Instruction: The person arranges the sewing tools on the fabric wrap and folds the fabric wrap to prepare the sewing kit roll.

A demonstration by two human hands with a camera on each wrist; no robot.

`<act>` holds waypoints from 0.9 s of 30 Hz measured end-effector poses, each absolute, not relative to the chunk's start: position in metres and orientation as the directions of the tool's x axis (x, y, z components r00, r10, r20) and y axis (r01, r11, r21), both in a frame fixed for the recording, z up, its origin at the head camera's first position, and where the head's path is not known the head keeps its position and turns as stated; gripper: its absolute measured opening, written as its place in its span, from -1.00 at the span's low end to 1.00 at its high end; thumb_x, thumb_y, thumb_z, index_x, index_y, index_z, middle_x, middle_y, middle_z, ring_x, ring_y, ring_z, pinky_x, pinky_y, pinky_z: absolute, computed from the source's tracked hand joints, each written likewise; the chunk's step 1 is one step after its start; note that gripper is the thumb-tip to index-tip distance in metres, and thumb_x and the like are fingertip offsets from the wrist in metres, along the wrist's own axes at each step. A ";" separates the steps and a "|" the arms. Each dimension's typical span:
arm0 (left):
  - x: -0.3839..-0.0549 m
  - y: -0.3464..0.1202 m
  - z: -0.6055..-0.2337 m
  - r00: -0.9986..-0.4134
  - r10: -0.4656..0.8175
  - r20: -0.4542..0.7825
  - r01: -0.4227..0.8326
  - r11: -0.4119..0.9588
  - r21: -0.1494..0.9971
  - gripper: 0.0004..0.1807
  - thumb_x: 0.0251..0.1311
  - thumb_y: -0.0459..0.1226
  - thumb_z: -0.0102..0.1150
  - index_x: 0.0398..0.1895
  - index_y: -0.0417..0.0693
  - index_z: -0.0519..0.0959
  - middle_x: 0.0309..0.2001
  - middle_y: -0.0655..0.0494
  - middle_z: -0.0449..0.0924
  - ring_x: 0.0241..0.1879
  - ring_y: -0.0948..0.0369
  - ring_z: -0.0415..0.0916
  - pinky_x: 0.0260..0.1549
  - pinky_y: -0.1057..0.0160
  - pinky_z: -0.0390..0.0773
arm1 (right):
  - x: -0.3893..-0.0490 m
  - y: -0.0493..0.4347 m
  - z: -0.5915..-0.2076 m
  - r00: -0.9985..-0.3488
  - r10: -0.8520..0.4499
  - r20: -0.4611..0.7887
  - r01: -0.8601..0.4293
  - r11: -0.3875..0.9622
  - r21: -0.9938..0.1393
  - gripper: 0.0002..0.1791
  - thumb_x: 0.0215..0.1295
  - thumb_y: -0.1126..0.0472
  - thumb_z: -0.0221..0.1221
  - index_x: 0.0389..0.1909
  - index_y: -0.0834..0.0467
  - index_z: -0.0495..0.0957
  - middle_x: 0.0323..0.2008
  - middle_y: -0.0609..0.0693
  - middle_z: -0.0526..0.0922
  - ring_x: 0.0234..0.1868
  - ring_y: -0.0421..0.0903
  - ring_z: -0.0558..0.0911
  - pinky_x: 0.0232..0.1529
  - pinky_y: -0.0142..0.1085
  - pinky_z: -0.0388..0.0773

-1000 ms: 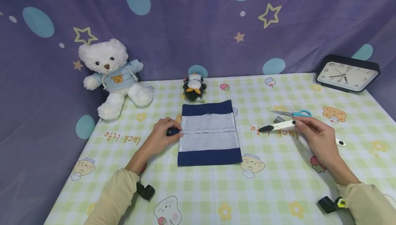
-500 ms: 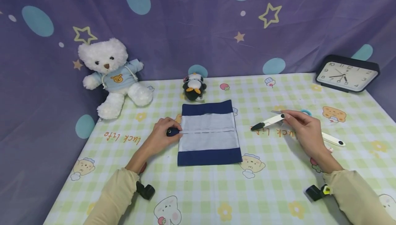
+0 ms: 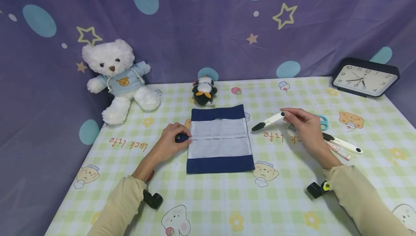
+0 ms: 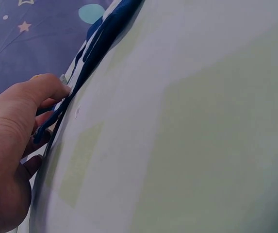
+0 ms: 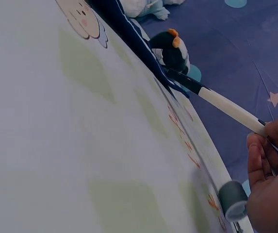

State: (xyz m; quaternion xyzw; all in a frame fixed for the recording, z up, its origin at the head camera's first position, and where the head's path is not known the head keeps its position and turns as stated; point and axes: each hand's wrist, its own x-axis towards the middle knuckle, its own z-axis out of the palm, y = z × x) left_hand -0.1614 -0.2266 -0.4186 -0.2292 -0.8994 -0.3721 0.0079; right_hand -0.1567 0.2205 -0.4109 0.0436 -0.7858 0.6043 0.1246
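A flat rectangular cloth pouch (image 3: 218, 147) with navy bands and a pale grey middle lies on the table in the head view. My left hand (image 3: 170, 140) pinches its left edge, where a navy tab (image 3: 181, 138) with a metal snap sticks out. The left wrist view shows the fingers at the navy cloth edge (image 4: 92, 56). In my right hand (image 3: 307, 129), thumb and fingertips pinch the end of a white pen (image 3: 273, 119) with a black cap. Its capped end points left, close to the pouch's right edge.
Right of the right hand lie a second white pen (image 3: 346, 144), a pink slim stick (image 3: 338, 151) and blue-handled scissors (image 3: 324, 122). A grey spool-like cylinder (image 5: 232, 196) stands below that hand. Behind are a penguin toy (image 3: 204, 91), a white teddy bear (image 3: 121, 84) and a clock (image 3: 364, 79).
My right hand has moved left with the pen toward the pouch, uncovering the second pen and the pink stick. The left hand and the pouch stay in place.
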 end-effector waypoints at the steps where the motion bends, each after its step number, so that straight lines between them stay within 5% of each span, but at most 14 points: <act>1: -0.162 -0.227 -0.419 -0.894 0.408 0.184 0.418 0.618 0.666 -0.88 0.27 -0.27 0.43 -0.18 0.05 0.68 -0.06 0.09 0.57 -0.02 -0.02 0.35 0.05 -0.12 0.22 | -0.158 0.218 -0.411 -0.966 0.077 0.248 -0.220 0.263 -0.939 -0.67 0.55 0.20 0.19 0.14 0.35 0.65 -0.16 -0.26 0.75 -0.19 -0.32 0.70 -0.15 -0.51 0.56; 27: -0.161 -0.227 -0.419 -0.894 0.409 0.186 0.419 0.612 0.671 -0.88 0.28 -0.28 0.43 -0.17 0.06 0.69 -0.03 0.07 0.58 -0.03 -0.02 0.35 0.04 -0.12 0.23 | -0.188 0.164 -0.416 -0.963 -0.021 0.270 -0.270 0.140 -0.953 -0.73 0.49 0.27 0.24 0.05 0.39 0.69 -0.15 0.13 0.77 -0.26 -0.21 0.71 -0.13 -0.43 0.60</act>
